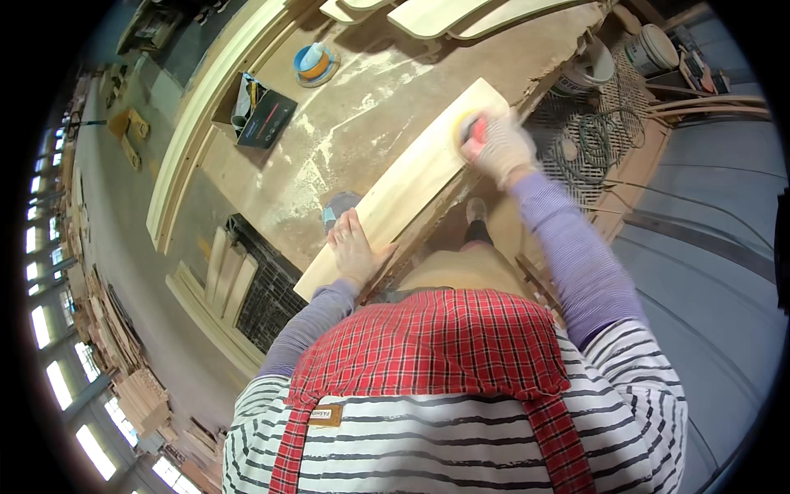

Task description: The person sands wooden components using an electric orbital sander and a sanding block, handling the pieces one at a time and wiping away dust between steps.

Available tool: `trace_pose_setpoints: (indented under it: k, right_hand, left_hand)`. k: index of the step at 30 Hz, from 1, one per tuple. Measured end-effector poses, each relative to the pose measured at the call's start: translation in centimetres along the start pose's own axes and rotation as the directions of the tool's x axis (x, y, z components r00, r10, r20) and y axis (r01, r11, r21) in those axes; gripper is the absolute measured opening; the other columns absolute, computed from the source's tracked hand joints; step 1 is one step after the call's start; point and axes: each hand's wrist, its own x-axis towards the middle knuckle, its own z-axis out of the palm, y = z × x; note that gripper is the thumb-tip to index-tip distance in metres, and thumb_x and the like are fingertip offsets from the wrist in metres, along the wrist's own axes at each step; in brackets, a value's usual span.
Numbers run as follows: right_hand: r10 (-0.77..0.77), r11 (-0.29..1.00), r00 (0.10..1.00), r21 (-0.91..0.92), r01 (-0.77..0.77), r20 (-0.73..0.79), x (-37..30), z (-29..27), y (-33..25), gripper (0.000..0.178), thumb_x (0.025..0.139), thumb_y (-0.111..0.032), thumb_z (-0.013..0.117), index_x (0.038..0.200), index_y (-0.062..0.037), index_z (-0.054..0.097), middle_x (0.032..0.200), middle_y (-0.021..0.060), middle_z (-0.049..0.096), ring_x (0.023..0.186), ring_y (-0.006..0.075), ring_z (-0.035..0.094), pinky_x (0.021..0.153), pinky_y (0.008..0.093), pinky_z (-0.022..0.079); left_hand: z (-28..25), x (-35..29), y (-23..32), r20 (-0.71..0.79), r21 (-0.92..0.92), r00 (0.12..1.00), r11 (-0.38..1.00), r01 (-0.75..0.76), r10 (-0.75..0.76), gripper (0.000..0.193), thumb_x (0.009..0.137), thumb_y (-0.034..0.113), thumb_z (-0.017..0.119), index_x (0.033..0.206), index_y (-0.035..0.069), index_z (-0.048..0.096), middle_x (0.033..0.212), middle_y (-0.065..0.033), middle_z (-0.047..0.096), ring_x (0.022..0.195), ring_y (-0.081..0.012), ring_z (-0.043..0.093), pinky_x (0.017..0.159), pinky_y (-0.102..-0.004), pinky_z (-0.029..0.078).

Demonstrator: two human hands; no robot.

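Nearest: red plaid apron (432, 342) over a striped top, purple sleeves on both forearms. Hands are apart, both at the same pale wooden board (411, 179). Board lies flat, running diagonally along the near edge of the tabletop (280, 185), lower left to upper right.

Left hand (354, 251) lies spread on the board's lower-left part, fingers toward the far edge, thumb toward the near one. Right hand (500, 150) is closed round a small round tool (464, 130) on the upper-right part; motion blur, can't tell the exact type.

Just past the left fingertips: grey disc (341, 202) with a light-blue patch. Farther over: open dark box (271, 119) with small items in it, then orange-and-blue roll (315, 66). Long pale strips (185, 144) along the left side. Right side, off the tabletop: green hose (594, 142), white bucket (652, 49). Top: curved pale boards (440, 16).
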Motion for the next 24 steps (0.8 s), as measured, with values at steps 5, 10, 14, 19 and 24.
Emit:
trace_pose_setpoints:
  k: [5, 10, 14, 19, 24]
  right_hand:
    - [-0.248, 0.968, 0.947, 0.02, 0.25, 0.204, -5.4, 5.0, -4.7, 0.042, 0.083, -0.037, 0.067, 0.119, -0.019, 0.058, 0.121, 0.0193, 0.06, 0.104, 0.0373, 0.065, 0.091, 0.0426, 0.054]
    - [-0.006, 1.0, 0.993, 0.004, 0.007, -0.117, 3.8, -0.8, 1.3, 0.058, 0.079, -0.04, 0.071, 0.128, -0.0146, 0.052, 0.12, 0.0263, 0.054, 0.107, 0.0441, 0.062, 0.093, 0.0451, 0.052]
    - [0.002, 1.0, 0.996, -0.03, -0.005, -0.093, 6.7, -0.3, -0.9, 0.063, 0.078, -0.038, 0.073, 0.133, -0.0159, 0.05, 0.125, 0.0253, 0.051, 0.109, 0.0425, 0.063, 0.095, 0.0461, 0.052]
    - [-0.245, 0.968, 0.966, -0.036, 0.248, 0.077, -0.2, 6.0, -12.6, 0.035, 0.083, -0.027, 0.067, 0.115, -0.0183, 0.057, 0.12, 0.0235, 0.052, 0.1, 0.0414, 0.066, 0.086, 0.0486, 0.053]
    - [-0.392, 0.894, 0.82, -0.037, 0.446, 0.418, -6.9, 7.1, -15.8, 0.037, 0.085, -0.026, 0.068, 0.12, -0.0229, 0.058, 0.131, 0.0199, 0.05, 0.115, 0.0366, 0.061, 0.093, 0.0488, 0.052]
  left_hand:
    - [0.6, -0.4, -0.5, -0.029, -0.028, 1.0, 1.0, -0.011, 0.01, 0.117, 0.067, 0.058, 0.082, 0.148, -0.005, 0.027, 0.146, -0.0231, 0.037, 0.137, -0.0383, 0.034, 0.113, -0.0549, 0.023]
    - [0.7, -0.4, -0.4, -0.07, -0.031, 0.997, 0.999, -0.029, 0.026, 0.119, 0.066, 0.062, 0.081, 0.148, -0.004, 0.026, 0.146, -0.0205, 0.036, 0.137, -0.0367, 0.033, 0.114, -0.0534, 0.022]
    - [-0.1, 0.0, 0.5, -0.061, -0.049, 0.998, 0.998, -0.024, 0.021, 0.119, 0.065, 0.058, 0.083, 0.148, -0.005, 0.026, 0.144, -0.0214, 0.037, 0.135, -0.037, 0.035, 0.113, -0.0517, 0.025]
    - [0.1, -0.2, -0.2, -0.1, -0.098, 0.994, 0.994, -0.055, 0.045, 0.117, 0.069, 0.06, 0.079, 0.149, -0.006, 0.026, 0.147, -0.0218, 0.036, 0.138, -0.0367, 0.033, 0.116, -0.0504, 0.022]
    - [0.8, -6.9, -7.8, -0.25, -0.087, 0.921, 0.955, 0.284, -0.297, 0.081, 0.082, 0.046, 0.072, 0.146, 0.005, 0.043, 0.145, -0.019, 0.043, 0.133, -0.037, 0.038, 0.113, -0.05, 0.027]
